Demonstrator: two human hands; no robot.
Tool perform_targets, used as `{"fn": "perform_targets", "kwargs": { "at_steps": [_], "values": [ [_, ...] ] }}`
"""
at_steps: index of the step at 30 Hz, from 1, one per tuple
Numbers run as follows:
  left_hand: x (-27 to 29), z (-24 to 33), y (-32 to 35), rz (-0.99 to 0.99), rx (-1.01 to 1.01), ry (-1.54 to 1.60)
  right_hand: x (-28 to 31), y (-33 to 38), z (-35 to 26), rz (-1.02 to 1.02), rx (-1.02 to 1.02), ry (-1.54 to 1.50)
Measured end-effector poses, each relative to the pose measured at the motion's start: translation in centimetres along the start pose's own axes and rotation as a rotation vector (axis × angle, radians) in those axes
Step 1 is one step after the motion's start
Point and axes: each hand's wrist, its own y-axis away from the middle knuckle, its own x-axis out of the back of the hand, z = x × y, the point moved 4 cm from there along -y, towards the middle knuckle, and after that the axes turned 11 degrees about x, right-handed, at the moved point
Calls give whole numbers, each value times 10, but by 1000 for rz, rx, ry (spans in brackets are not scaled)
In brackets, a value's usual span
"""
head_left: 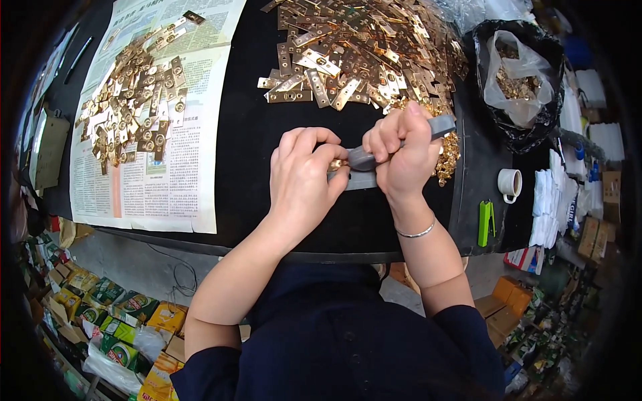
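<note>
My right hand (407, 148) is wrapped round a grey hand tool (442, 125); its rounded end (362, 159) reaches over to my left fingertips. My left hand (304, 167) pinches a small gold-coloured metal piece (337, 164) against that end. A flat grey block (361, 180) lies under the tool, partly covered by my hands. Beyond them spreads a big heap of flat gold-coloured metal plates with holes (354, 57). Small gold fittings (447, 160) lie loose beside my right wrist.
Newspaper (194, 167) on the left bears plates with round parts on them (144, 100). At the right are a black bag (552, 53) with gold pieces inside, a white mug (509, 184), a green stapler-like tool (486, 222) and stacked white packs (547, 204). The table's front edge runs below my forearms.
</note>
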Motion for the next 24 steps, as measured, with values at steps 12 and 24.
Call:
{"fn": "perform_targets", "kwargs": {
  "at_steps": [12,24],
  "values": [
    [7,-8,-2,-162,37,137,-36,25,5,-492,513,501],
    [10,-9,-1,-198,-2,134,-22,8,-15,-343,252,45]
  ]
}}
